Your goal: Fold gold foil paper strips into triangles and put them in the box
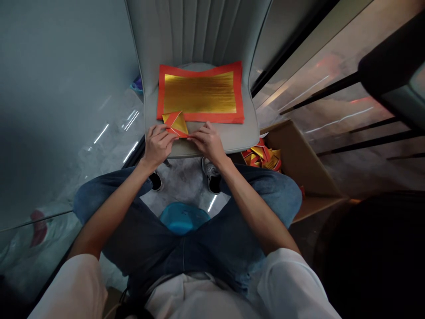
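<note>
A partly folded sheet of red-edged gold paper point(176, 123) lies at the front of a grey chair seat point(239, 133). My left hand point(158, 145) pinches its left side with curled fingers. My right hand point(208, 142) presses and grips its right end, fingers closed on the fold. Just behind them rests a flat stack of gold sheets with red borders point(200, 92), covering most of the seat.
A cardboard box point(299, 164) to the right of the chair holds several folded gold and red pieces point(263, 157). My knees in blue jeans flank a blue stool point(184, 218). A dark railing point(348, 110) runs at the right.
</note>
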Demonstrator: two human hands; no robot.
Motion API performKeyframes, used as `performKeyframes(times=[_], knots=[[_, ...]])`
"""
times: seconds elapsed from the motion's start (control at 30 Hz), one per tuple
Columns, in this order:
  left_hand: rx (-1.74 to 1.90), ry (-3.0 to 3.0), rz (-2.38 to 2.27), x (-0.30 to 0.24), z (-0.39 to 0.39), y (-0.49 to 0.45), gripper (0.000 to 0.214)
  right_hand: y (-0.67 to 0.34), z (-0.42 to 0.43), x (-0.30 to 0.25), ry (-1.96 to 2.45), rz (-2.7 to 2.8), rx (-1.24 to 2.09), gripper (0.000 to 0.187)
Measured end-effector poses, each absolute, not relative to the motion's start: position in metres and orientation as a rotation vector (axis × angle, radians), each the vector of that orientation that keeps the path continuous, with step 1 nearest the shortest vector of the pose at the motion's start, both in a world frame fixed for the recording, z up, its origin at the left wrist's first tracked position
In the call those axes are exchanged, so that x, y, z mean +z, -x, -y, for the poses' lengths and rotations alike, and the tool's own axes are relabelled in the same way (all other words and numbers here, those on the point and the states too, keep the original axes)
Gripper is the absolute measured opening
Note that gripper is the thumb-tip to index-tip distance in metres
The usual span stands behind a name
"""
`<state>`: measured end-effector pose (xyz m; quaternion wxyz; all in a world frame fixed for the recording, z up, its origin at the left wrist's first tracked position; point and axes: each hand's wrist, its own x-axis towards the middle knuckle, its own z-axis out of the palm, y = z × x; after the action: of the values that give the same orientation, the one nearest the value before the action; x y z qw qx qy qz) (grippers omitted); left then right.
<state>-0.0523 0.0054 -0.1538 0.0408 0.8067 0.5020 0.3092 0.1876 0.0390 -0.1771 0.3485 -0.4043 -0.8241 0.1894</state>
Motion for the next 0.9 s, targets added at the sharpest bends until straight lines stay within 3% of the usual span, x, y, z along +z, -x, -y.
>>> performKeyframes(times=[0.63,0.9], knots=[[0.981,-2.427,-1.467,-0.157,0.003,0.056,0.019,-0.193,-0.032,-0.169,0.999,2.164,0.406,0.035],[1.121,-2.499,-1.369,-0.164,0.001,0.053,0.024,-0.192,-0.030,-0.174,1.006,2.198,0.241,0.023]])
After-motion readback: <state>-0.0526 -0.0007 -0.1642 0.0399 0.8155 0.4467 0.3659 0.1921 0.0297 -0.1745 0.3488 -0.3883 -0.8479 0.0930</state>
